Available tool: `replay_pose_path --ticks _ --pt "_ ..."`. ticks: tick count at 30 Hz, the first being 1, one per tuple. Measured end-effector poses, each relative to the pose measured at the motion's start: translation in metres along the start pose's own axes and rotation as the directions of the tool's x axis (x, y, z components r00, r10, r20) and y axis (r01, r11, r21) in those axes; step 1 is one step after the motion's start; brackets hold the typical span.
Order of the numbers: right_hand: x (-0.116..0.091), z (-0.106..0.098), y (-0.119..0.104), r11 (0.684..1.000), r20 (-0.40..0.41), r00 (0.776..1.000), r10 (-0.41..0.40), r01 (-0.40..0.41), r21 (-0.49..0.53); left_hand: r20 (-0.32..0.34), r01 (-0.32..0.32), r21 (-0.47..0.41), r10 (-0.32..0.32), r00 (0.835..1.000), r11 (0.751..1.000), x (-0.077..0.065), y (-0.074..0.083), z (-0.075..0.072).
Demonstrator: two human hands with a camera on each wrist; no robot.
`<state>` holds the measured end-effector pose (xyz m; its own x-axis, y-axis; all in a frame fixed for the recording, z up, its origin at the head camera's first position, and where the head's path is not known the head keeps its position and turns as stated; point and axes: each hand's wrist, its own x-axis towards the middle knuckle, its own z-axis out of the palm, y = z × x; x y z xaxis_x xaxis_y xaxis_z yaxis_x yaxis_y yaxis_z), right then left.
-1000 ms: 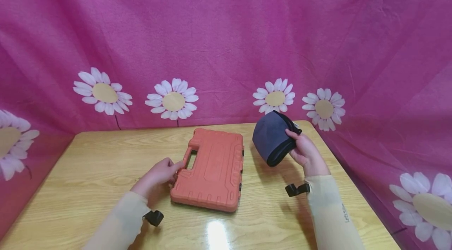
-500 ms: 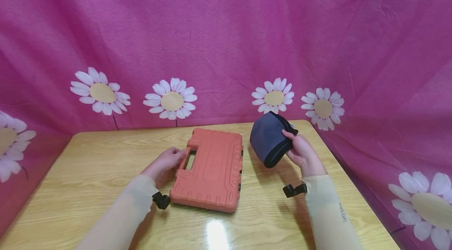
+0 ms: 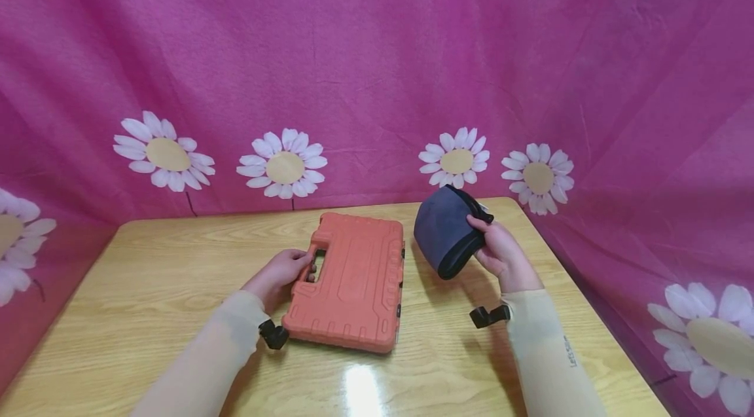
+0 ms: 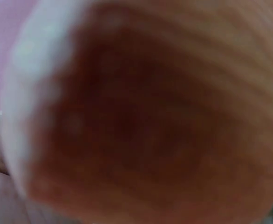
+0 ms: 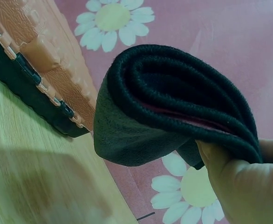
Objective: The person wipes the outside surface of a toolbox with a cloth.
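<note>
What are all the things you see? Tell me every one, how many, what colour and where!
table: 1, pale wood brown, across the lower part of the head view
case: 1, orange-red, on the table
fittings: at least 3, black, along the case's right edge
folded fabric piece: 1, grey-blue with black trim, right of the case
backdrop: 1 as far as I can tell, pink-purple, behind and beside the table
flowers: at least 6, white with yellow middles, on the backdrop
sleeves: 2, cream, one on each arm
wrist pieces: 2, black, one by each sleeve end
left hand: 1, bare, gripping the case
right hand: 1, bare, holding the folded fabric piece
</note>
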<state>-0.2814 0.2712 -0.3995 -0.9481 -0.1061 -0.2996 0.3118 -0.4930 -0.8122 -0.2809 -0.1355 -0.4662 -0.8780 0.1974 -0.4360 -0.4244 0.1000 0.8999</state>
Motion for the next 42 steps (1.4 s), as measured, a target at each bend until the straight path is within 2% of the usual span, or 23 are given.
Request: replay_pose_path --ticks 4,10,17,19,23,29,36,42 --pt "0.000 -0.001 0.000 1.000 0.004 1.000 0.003 -0.003 0.006 -0.027 0.000 0.006 0.001 1.000 1.000 0.000 -0.001 0.003" --pt "0.000 -0.001 0.001 1.000 0.000 1.000 0.015 -0.015 0.019 -0.032 -0.025 0.000 0.025 0.999 1.000 0.003 -0.005 0.006" --pt "0.000 0.000 0.001 1.000 0.000 1.000 0.015 -0.015 0.016 -0.093 -0.026 -0.045 0.022 0.995 0.999 0.006 -0.009 0.010" --pt "0.000 0.000 0.001 1.000 -0.002 1.000 0.017 -0.017 0.014 -0.104 -0.043 -0.042 0.038 0.994 0.998 0.005 -0.010 0.011" --pt "0.000 0.000 0.000 1.000 -0.006 1.000 0.022 -0.021 0.016 -0.142 -0.084 -0.035 0.078 0.987 0.996 0.004 -0.013 0.015" --pt "-0.001 0.000 0.000 1.000 -0.007 1.000 0.024 -0.024 0.017 -0.216 -0.138 -0.006 0.134 0.967 0.990 -0.001 -0.015 0.022" --pt "-0.002 0.000 0.001 1.000 -0.002 1.000 0.023 -0.023 0.005 -0.265 -0.141 -0.045 0.125 0.956 0.989 -0.003 -0.018 0.028" --pt "-0.001 0.000 0.001 1.000 0.000 1.000 0.018 -0.018 0.007 -0.282 -0.130 -0.050 0.111 0.953 0.990 -0.003 -0.020 0.030"
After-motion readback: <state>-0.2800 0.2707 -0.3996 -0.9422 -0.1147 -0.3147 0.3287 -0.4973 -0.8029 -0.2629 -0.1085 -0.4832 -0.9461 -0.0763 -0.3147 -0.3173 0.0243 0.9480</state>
